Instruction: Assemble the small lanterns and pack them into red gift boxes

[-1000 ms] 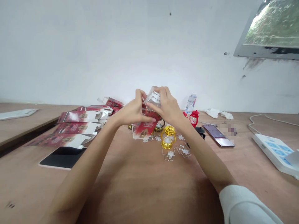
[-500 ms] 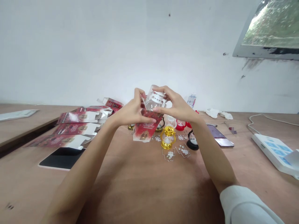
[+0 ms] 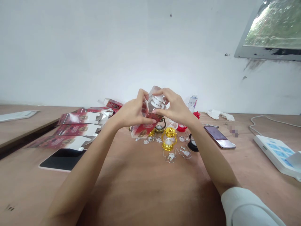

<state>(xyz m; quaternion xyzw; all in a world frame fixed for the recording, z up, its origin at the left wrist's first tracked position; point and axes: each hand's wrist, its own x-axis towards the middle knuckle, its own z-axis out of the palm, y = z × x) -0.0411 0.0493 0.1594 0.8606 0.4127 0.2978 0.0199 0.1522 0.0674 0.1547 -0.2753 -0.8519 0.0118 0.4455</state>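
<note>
My left hand [image 3: 135, 113] is closed round a red printed carton [image 3: 143, 129] with clear plastic at its open upper end, held tilted above the table. At that opening, my right hand [image 3: 172, 105] grips a small white lantern [image 3: 157, 102], its fingers about the top. The lantern's lower part is hidden by the carton and hands. Below and beyond the hands stand a gold lantern [image 3: 168, 139], a bronze-coloured one [image 3: 160, 126] and a black one [image 3: 193, 143], partly behind my right forearm. Bent wires and small white pieces [image 3: 171, 156] lie around them.
Several flattened red cartons [image 3: 75, 130] lie at the left, beside a dark-screened tablet or phone [image 3: 62, 159]. To the right are a phone [image 3: 219, 137], crumpled tissue [image 3: 213, 113] and a white power strip [image 3: 279, 153] with its cord. A clear bottle [image 3: 192, 103] stands near the wall.
The carton has tilted further, its lower end swinging left and up. The white lantern sits slightly lower in the opening, and my right hand has shifted a little left.
</note>
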